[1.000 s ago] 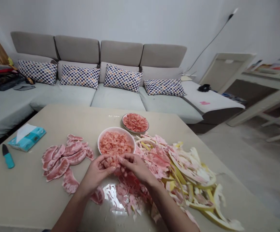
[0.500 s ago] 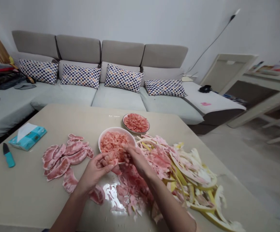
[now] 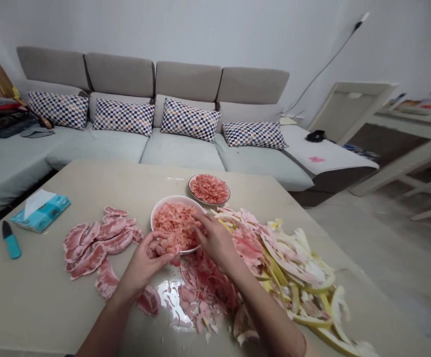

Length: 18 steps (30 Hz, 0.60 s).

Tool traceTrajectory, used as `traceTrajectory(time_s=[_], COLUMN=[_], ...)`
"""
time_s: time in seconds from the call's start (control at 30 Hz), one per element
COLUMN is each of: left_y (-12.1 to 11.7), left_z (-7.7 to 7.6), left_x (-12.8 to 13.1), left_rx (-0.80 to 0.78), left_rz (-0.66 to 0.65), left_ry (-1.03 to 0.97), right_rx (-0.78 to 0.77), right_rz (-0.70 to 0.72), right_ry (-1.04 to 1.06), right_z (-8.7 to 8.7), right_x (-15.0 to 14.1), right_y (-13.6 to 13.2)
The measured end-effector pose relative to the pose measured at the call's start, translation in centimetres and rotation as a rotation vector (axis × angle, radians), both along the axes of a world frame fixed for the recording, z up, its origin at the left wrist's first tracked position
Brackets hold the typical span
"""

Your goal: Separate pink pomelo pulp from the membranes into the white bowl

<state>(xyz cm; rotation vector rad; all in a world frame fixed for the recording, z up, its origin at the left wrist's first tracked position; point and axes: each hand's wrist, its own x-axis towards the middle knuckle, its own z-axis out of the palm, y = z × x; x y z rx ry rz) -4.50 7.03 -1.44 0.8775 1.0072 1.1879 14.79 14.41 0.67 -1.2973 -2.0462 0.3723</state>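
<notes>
A peeled pink pomelo segment [image 3: 170, 244] is pinched in my left hand [image 3: 149, 258], just in front of the white bowl [image 3: 180, 199]. Loose pomelo pulp [image 3: 174, 218] fills that bowl. Over the bowl's right side reaches my right hand [image 3: 215, 240], thumb and fingers apart, with no piece visible between them. Several pomelo segments still in their membrane [image 3: 99, 240] lie left of my left hand, and one single segment [image 3: 149, 300] rests near my left wrist.
Behind the bowl stands a dark-rimmed plate [image 3: 210, 202] of pulp. Pomelo rind and membrane scraps [image 3: 289, 272] are heaped on the right of the table [image 3: 44, 302]. A turquoise-handled knife [image 3: 12, 243] and a tissue pack [image 3: 42, 213] lie at left, with a sofa [image 3: 180, 151] beyond.
My hands were together on the pomelo segment. The right hand has moved away, forward and right over the bowl, and its fingers have spread. My left hand keeps the segment.
</notes>
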Motion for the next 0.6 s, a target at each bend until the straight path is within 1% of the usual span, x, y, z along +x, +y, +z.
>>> traceTrajectory(time_s=[0.07,0.13,0.17,0.23,0.33,0.43,0.5,0.6], left_y=[0.0,0.0,0.0,0.0,0.0,-0.1,-0.2,-0.3], left_z=[0.1,0.0,0.0,-0.2,-0.2,0.1,0.2,0.2], left_x=[0.1,0.1,0.1,0.1,0.1,0.1,0.2,0.2], left_rx=[0.000,0.006,0.010,0.022,0.050,0.074,0.070,0.061], left_rz=[0.007,-0.001,-0.008,-0.019,-0.014,-0.017,-0.024,-0.033], left_ry=[0.006,0.021,0.029,0.050,0.092,0.120,0.122,0.120], right_rx=[-0.068,-0.237,-0.298,-0.367,-0.406,-0.479,-0.599,-0.819], right_rz=[0.083,0.236,0.299,0.373,0.377,0.355,0.362,0.401], right_ry=[0.085,0.173,0.205,0.248,0.297,0.373,0.455,0.599], right_z=[0.7,1.6,2.0,2.6,2.8,2.4,1.9,1.1], right_x=[-0.3,-0.8,-1.0,-1.6,-2.3,-2.4,-2.3,-2.2], right_y=[-0.8,-1.7,-2.2,-2.9,-3.2,-3.0,-2.8,-2.7])
